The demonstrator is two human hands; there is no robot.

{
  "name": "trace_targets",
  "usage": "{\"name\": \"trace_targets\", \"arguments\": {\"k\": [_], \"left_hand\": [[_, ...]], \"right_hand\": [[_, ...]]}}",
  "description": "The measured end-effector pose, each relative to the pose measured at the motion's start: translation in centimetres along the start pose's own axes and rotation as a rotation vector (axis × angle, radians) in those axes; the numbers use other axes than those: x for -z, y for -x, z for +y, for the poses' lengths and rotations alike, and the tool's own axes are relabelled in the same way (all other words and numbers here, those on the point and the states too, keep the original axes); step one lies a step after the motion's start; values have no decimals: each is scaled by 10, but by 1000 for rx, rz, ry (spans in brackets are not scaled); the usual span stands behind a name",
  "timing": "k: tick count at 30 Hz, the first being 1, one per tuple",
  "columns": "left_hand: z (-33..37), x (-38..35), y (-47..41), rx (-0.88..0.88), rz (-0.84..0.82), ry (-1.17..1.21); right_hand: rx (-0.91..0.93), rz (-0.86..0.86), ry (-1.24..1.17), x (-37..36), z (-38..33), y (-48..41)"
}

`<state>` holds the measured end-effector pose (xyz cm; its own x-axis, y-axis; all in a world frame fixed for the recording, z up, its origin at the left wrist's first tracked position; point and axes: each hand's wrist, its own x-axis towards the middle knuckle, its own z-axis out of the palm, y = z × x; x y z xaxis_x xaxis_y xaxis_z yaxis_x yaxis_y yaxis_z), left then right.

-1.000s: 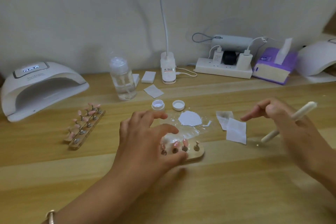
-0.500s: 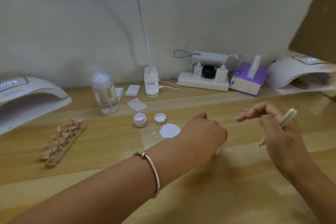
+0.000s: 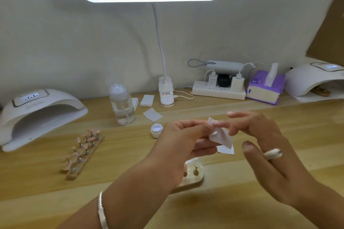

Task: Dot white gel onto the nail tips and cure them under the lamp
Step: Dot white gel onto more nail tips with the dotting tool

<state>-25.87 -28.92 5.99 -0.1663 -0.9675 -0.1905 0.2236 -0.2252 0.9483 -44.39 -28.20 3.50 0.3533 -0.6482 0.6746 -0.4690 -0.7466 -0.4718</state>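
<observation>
My left hand (image 3: 183, 143) pinches a small white wipe (image 3: 221, 137) in the air above the desk. My right hand (image 3: 264, 147) is close beside it, fingertips at the wipe's upper edge, with a white dotting pen (image 3: 272, 154) tucked between its fingers. Below my left hand lies a wooden nail-tip holder (image 3: 194, 179), mostly hidden by my wrist. A second holder with several pink nail tips (image 3: 83, 154) lies to the left. An open pot of white gel (image 3: 156, 129) stands behind my left hand. A white curing lamp (image 3: 37, 113) sits at the far left.
A clear bottle (image 3: 122, 107), white pads (image 3: 152, 114) and the lit desk lamp's base (image 3: 166, 92) stand at the back. A power strip (image 3: 218, 91), a purple tissue pack (image 3: 264, 89) and another curing lamp (image 3: 316, 82) are at the back right.
My left hand left the wooden holder, reached right, and now holds a white wipe lifted off the desk. My right hand moved in toward it with the pen. The view tilted upward.
</observation>
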Motion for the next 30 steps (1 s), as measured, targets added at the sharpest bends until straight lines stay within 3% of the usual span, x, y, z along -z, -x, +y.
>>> {"name": "trace_targets", "arguments": {"k": [6, 10, 14, 18, 21, 24, 26, 30], "left_hand": [[-1, 24, 7, 39, 35, 96], [-2, 40, 8, -9, 92, 9], [16, 84, -2, -307, 324, -147], [41, 145, -17, -718, 705, -534], [61, 173, -35, -905, 857, -774], [71, 183, -58, -969, 843, -1143], [73, 183, -72, -903, 771, -1367], [79, 187, -84, -728, 662, -1344]], "right_hand": [[449, -118, 461, -12, 4, -13], [529, -165, 539, -19, 16, -20], [440, -166, 529, -20, 34, -35], [393, -136, 542, -29, 45, -62], [404, -111, 511, -46, 44, -76], [450, -119, 492, -63, 44, -80], [483, -131, 489, -71, 46, -80], [501, -116, 478, -73, 55, -79]]}}
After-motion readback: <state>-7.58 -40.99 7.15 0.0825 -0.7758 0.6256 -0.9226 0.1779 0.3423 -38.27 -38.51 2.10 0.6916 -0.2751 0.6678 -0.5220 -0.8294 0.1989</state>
